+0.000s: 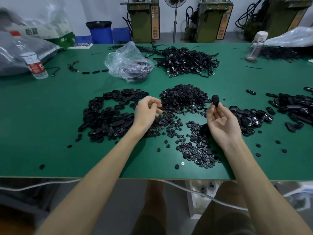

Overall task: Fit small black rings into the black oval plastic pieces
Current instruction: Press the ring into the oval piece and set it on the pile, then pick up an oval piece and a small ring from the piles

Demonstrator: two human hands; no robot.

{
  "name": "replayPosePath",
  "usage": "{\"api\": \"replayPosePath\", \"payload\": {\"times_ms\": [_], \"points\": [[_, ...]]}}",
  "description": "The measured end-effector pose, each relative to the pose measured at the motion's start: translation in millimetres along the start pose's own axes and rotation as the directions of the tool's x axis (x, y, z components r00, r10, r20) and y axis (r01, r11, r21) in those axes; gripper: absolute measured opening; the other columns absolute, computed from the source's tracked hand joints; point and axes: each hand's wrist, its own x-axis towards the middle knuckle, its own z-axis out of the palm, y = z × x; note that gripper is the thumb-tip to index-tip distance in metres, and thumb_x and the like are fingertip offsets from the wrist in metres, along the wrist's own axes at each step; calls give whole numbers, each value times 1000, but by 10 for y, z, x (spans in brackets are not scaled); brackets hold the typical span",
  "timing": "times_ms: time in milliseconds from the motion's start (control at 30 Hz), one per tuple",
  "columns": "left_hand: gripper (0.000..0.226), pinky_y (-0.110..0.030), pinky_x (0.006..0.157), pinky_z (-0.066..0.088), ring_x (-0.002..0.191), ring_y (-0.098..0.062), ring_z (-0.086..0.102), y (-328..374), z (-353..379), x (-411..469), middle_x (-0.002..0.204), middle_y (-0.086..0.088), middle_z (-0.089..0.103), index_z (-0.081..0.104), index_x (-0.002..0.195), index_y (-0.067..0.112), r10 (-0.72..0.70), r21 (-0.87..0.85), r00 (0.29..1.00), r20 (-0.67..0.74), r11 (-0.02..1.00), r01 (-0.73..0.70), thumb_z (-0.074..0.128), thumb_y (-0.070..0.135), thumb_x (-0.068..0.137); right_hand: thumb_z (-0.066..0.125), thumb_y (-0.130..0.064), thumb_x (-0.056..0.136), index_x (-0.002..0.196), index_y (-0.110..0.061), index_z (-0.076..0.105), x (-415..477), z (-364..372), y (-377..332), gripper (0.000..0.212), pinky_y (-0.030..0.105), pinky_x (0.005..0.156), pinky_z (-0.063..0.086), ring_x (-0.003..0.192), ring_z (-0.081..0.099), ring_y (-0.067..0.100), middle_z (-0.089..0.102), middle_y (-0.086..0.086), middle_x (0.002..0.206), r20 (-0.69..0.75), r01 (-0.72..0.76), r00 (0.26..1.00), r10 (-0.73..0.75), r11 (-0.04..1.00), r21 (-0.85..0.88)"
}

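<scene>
One oval piece [215, 99] in right hand [221, 122]; left hand [145, 114] half-curled over rings [183, 97]

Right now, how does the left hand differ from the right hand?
The right hand pinches a black oval piece at its fingertips; whether the left hand holds anything is unclear. The right hand shows its palm; the left hand shows its back, fingers curled. The left hand is over the ring pile's left edge; the right hand is at its right side. Both are bare, above the green table.
</scene>
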Motion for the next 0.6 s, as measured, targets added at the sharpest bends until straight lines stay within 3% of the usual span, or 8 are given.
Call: {"api": "replayPosePath", "payload": {"times_ms": [100, 200, 233, 300, 367, 500, 600], "points": [[30, -16, 86, 51, 98, -14, 66, -113, -245, 131, 114, -5, 67, 66, 116, 6, 108, 352, 994, -23, 931, -93, 44, -9, 103, 62, -3, 98, 127, 1, 56, 19, -13, -76, 30, 22, 90, 55, 93, 62, 15, 61, 11, 107, -4, 33, 999, -34, 990, -138], [40, -30, 106, 48, 119, -24, 61, -239, -441, 288, 129, -14, 62, 65, 129, 1, 113, 525, 991, -74, 849, -58, 42, -15, 101, 65, -2, 97, 116, 2, 64, 29, 16, -189, 20, 23, 94, 56, 100, 67, 15, 68, 7, 108, -9, 135, 988, -157, 878, -460], [40, -33, 109, 47, 122, -27, 60, -276, -476, 330, 132, -16, 61, 64, 132, 1, 117, 572, 990, -78, 818, -52, 43, -14, 101, 66, 0, 96, 110, -1, 67, 25, 21, -231, 14, 24, 93, 57, 96, 69, 15, 71, 6, 102, 6, 184, 974, -224, 783, -594], [39, -40, 110, 47, 126, -31, 58, -329, -503, 397, 137, -17, 59, 63, 137, 2, 117, 669, 993, -28, 740, -68, 46, -9, 103, 69, -1, 94, 101, -9, 70, 0, 18, -304, 11, 26, 88, 59, 89, 71, 15, 73, 3, 94, 75, 247, 934, -349, 480, -842], [35, -45, 107, 49, 126, -34, 58, -369, -496, 439, 139, -19, 60, 63, 138, 2, 88, 745, 995, 55, 660, -100, 50, -1, 106, 70, -4, 94, 100, -13, 70, -16, -32, -351, 11, 28, 86, 59, 86, 71, 17, 73, 6, 95, 144, 263, 894, -424, 237, -935], [30, -47, 104, 48, 121, -35, 57, -395, -458, 452, 133, -17, 62, 68, 133, 5, 116, 851, 989, 95, 506, -141, 56, 12, 106, 69, -10, 95, 106, -12, 73, -13, -160, -434, 12, 29, 86, 54, 90, 67, 17, 72, 9, 104, 237, 226, 821, -519, -85, -970], [26, -44, 103, 43, 118, -34, 55, -405, -415, 437, 128, -14, 63, 69, 126, 5, 176, 881, 981, 82, 447, -154, 60, 18, 105, 67, -10, 97, 106, -9, 77, -13, -206, -510, 14, 3, 79, 42, 85, 60, 6, 69, 13, 114, 279, 173, 790, -545, -239, -955]]}}
